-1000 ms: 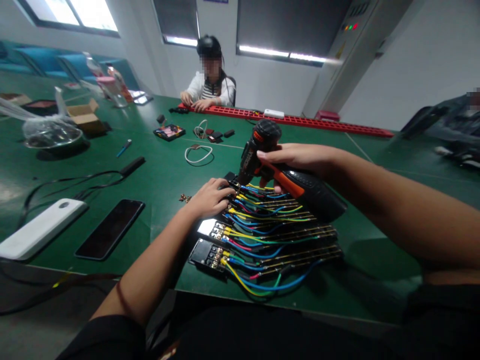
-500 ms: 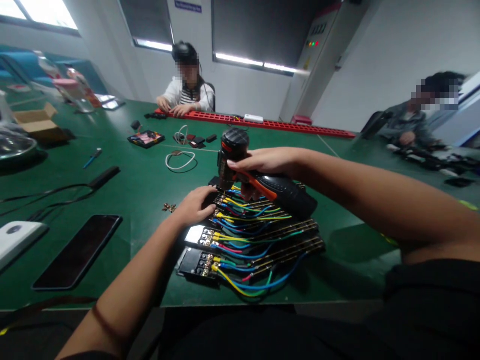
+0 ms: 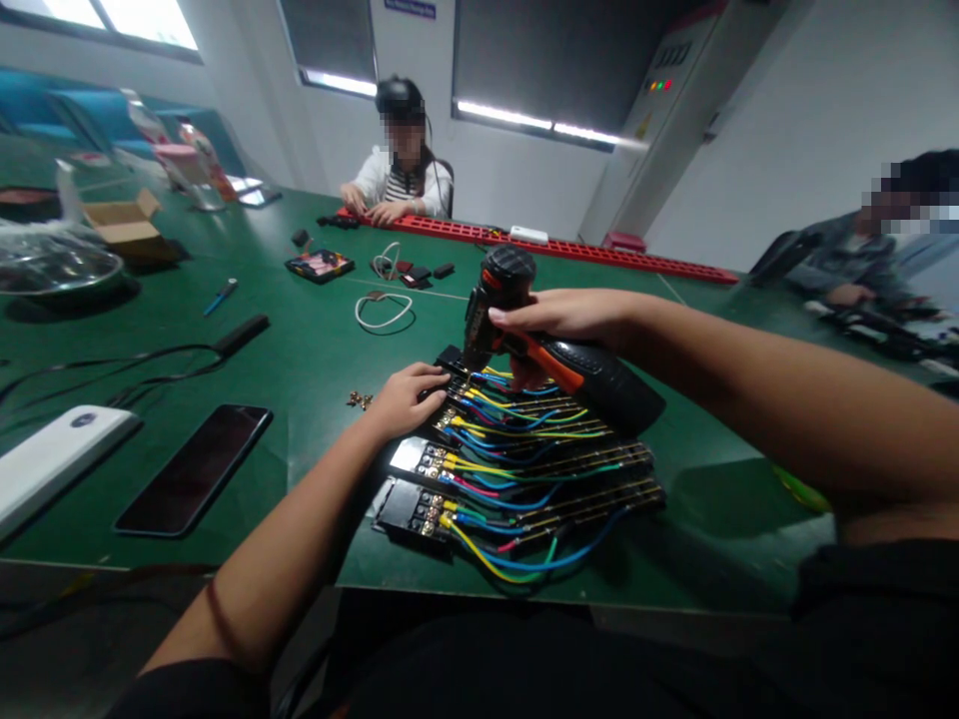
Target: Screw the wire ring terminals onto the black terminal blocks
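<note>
My right hand [image 3: 546,325] grips a black and orange power screwdriver [image 3: 591,374], its head pointing down at the far end of a row of black terminal blocks [image 3: 405,509]. Yellow, blue, red and green wires [image 3: 524,484] run from the blocks to the right, over dark strips with golden lines. My left hand [image 3: 412,399] rests on the blocks near the tool's tip, its fingers stretched and a little apart. The exact contact of the tip is hard to make out. Small brass screws [image 3: 360,400] lie in a pile left of my left hand.
A phone [image 3: 196,469] and a white power bank [image 3: 67,459] lie at the left. Behind them are a cable, a blue pen [image 3: 221,297] and an open carton [image 3: 131,230]. Across the table a person handles a long red rail [image 3: 584,250]; another person sits at the right.
The whole view has shifted, so things appear farther right. My right hand still holds the tool over the far blocks, and my left hand stays on them.
</note>
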`<state>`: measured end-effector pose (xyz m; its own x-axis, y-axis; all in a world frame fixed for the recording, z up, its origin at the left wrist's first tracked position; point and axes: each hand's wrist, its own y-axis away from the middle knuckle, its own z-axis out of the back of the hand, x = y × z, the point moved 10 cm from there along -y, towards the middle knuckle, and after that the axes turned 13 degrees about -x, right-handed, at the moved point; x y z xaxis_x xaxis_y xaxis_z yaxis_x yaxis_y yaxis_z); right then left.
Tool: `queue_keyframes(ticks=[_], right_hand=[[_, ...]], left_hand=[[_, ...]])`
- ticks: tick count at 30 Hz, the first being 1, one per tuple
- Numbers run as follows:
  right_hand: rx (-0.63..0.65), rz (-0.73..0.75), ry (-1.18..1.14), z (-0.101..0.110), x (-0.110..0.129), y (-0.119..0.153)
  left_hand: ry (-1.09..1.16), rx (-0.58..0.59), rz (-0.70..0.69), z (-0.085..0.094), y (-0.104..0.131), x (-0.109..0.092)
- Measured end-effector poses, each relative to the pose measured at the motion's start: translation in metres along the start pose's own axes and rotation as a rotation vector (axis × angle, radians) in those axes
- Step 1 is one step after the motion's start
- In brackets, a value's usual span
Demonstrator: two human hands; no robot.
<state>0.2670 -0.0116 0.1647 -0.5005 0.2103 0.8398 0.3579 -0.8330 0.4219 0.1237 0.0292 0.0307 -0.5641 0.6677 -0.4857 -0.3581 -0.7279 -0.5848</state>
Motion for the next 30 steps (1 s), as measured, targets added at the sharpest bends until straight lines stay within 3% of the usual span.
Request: queue_keyframes(ticks=[15,30], right_hand=[[-0.015,0.073,0.033,0.004,0.004,-0.005],[-0.027,0.050,0.002,0.005,0.004,-0.012]], left_hand=[[-0.011,-0.019,-0.009,-0.003,0.000,0.002],[-0.036,-0.028,-0.022,-0.005,0.000,0.005]])
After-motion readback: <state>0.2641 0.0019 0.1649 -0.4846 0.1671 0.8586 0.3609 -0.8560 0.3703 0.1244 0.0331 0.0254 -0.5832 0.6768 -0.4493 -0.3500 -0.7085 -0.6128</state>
